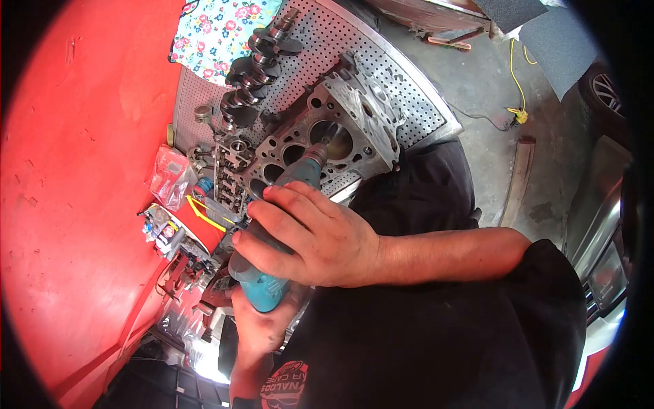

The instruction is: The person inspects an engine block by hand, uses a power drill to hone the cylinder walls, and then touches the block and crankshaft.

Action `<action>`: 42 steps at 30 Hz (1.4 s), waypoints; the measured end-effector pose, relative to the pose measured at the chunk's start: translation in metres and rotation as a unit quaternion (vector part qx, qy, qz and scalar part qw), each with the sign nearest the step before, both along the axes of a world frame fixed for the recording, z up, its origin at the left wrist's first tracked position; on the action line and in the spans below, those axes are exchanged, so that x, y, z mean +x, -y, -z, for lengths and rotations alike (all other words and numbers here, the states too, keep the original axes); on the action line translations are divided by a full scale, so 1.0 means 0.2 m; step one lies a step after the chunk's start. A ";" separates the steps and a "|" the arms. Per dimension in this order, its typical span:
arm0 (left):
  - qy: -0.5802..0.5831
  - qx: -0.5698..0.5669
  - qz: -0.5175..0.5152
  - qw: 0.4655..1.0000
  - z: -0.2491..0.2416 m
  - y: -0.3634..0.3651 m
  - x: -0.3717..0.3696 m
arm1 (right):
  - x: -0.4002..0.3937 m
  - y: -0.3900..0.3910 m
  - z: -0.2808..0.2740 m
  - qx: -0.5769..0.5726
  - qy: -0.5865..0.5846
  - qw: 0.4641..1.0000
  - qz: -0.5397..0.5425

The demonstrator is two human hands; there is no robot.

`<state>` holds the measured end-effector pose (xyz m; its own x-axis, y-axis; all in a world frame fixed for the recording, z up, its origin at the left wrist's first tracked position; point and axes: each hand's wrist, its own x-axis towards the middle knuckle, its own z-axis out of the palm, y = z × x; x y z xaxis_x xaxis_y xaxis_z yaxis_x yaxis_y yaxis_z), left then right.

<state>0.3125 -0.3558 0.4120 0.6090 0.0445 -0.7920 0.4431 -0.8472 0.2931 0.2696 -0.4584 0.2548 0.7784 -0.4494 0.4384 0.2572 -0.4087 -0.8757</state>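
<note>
My right hand (310, 242) lies over the top of a teal power drill (262, 290), its fingers wrapped round the body. Below it, my left hand (262, 327) is closed round the drill's lower part, partly hidden. The drill's chuck points up and right, with a shaft reaching into the largest-looking bore of a metal engine block (371, 116). Several round bores show along the block's face. What is on the shaft's end inside the bore is hard to make out.
A crankshaft (255, 75) and a flowered cloth (214, 37) lie on the perforated metal bench (422, 102). Left of the block are a cylinder head (228, 174) and a plastic bag (170, 178). A yellow cord (516, 75) lies on the floor, near a car at right.
</note>
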 end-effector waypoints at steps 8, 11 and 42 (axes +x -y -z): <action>-0.002 0.005 0.041 0.999 -0.02 0.03 0.02 | 0.01 -0.01 0.01 -0.013 0.000 1.000 0.005; -0.001 0.011 0.046 0.999 -0.01 0.05 0.02 | 0.01 -0.02 0.01 -0.021 -0.004 1.000 0.006; 0.001 0.017 0.026 1.000 0.20 -0.03 0.00 | -0.02 0.03 0.15 -0.014 -0.037 0.999 -0.018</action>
<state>0.3128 -0.3490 0.3716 0.6127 0.0396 -0.7893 0.3974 -0.8787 0.2644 0.2660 -0.4653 0.2257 0.8241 -0.4091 0.3917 0.2079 -0.4249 -0.8811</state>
